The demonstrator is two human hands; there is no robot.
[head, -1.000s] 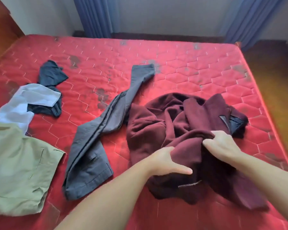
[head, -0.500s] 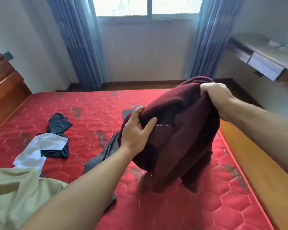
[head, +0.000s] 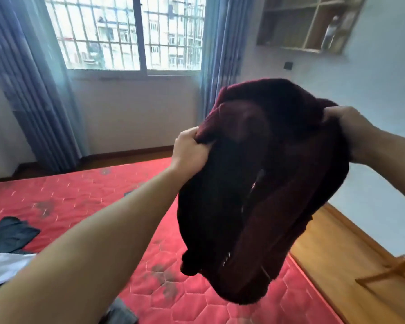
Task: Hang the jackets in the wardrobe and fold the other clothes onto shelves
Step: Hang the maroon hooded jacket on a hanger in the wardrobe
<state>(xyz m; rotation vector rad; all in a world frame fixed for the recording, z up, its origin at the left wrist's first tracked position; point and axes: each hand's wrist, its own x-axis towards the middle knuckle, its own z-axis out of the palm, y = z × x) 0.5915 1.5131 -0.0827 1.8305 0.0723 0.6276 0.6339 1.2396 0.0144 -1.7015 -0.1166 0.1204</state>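
Observation:
A dark maroon zip jacket point(head: 262, 174) hangs bunched in the air above the red mattress point(head: 84, 197). My left hand point(head: 191, 150) grips its ribbed edge on the left. My right hand point(head: 351, 129) grips the fabric at the upper right. The zipper runs down the jacket's middle. A dark blue garment point(head: 12, 237) and a white one point(head: 5, 267) lie on the mattress at the far left. A bit of grey trousers point(head: 122, 314) shows at the bottom edge under my left arm.
A barred window point(head: 126, 31) with blue curtains fills the far wall. A wooden wall shelf point(head: 306, 22) hangs at the upper right. Wooden floor point(head: 337, 253) runs along the bed's right side, with a wooden frame piece at the right edge.
Both hands have lifted the maroon jacket off the mattress and raised it higher. My left hand now grips its edge. My view has tilted up toward the window.

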